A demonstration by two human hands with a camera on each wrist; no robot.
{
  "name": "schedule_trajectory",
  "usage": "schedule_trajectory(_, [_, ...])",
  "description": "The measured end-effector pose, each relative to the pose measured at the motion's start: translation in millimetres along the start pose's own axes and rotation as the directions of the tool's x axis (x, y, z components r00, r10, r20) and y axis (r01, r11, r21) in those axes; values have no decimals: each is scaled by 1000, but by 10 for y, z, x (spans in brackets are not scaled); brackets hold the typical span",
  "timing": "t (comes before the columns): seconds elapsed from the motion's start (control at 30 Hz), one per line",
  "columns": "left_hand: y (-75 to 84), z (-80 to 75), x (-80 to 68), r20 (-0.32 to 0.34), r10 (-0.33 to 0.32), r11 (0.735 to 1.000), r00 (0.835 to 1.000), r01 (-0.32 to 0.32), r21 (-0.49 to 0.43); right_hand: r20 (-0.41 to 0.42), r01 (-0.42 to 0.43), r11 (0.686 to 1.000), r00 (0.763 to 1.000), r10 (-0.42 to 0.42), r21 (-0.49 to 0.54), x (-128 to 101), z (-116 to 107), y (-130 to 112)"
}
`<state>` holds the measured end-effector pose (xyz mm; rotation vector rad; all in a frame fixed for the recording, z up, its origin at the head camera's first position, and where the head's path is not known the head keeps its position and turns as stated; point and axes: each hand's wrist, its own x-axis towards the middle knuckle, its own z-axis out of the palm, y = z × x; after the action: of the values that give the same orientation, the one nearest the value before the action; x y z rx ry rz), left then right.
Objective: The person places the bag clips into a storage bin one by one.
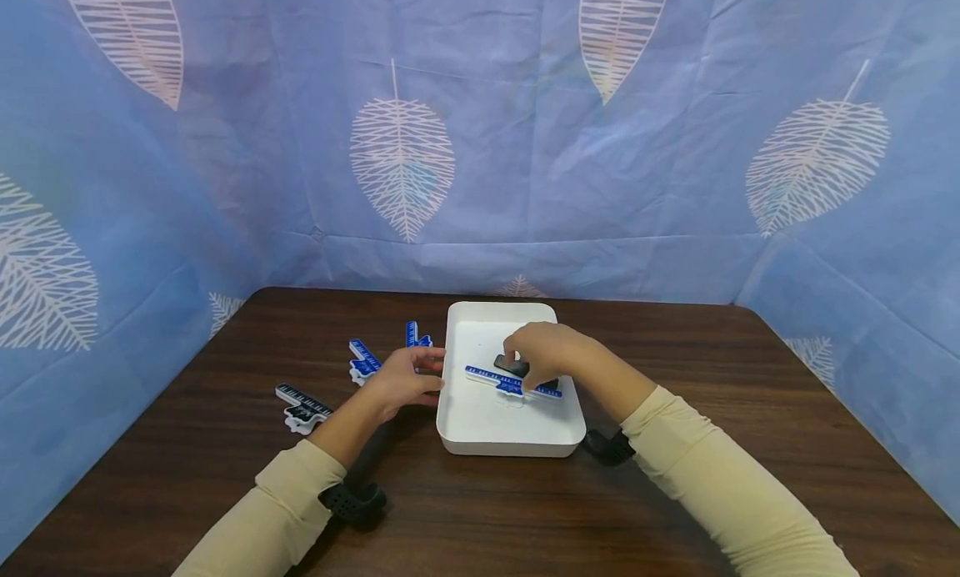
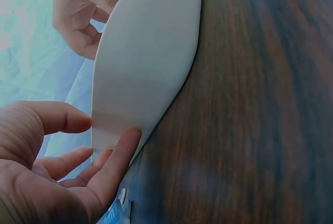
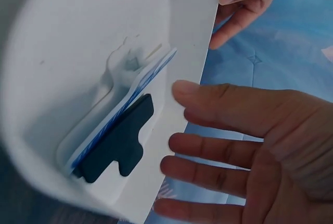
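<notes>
A white rectangular box (image 1: 480,427) stands on the table. Inside it lie a blue-and-white clip with a piano-key pattern (image 3: 132,96) and a black clip (image 3: 118,146), side by side. My right hand (image 1: 543,352) hovers over both clips; in the right wrist view its fingers (image 3: 213,174) are extended, with nothing held. At the box's left wall, my left hand (image 1: 399,383) rests its fingertips against the outside, fingers fairly straight and spread, as the left wrist view shows.
Left of the box on the dark wooden table (image 1: 510,519) lie more piano-key clips: a black one (image 1: 303,406) furthest left, a blue one (image 1: 363,358) by my left hand, and another blue one (image 1: 415,335) behind it. A blue leaf-patterned cloth (image 1: 495,177) hangs behind the table.
</notes>
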<state>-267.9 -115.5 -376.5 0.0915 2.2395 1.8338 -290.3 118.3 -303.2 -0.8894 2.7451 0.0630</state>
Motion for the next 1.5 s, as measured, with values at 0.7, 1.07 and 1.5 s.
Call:
schedule_trajectory(0.7, [-12, -40, -85, -34, 83, 990, 996, -79, 118, -286, 213, 966, 944, -164, 149, -424, 97, 299])
schedule_trajectory(1.07, [89, -144, -175, -64, 307, 885, 949, -261, 385, -413, 189, 972, 903, -117, 137, -638, 139, 524])
schedule_trajectory(1.5, [110, -339, -309, -31, 470, 720, 882, -363, 591, -479, 116, 970, 878, 0, 213, -697, 365, 692])
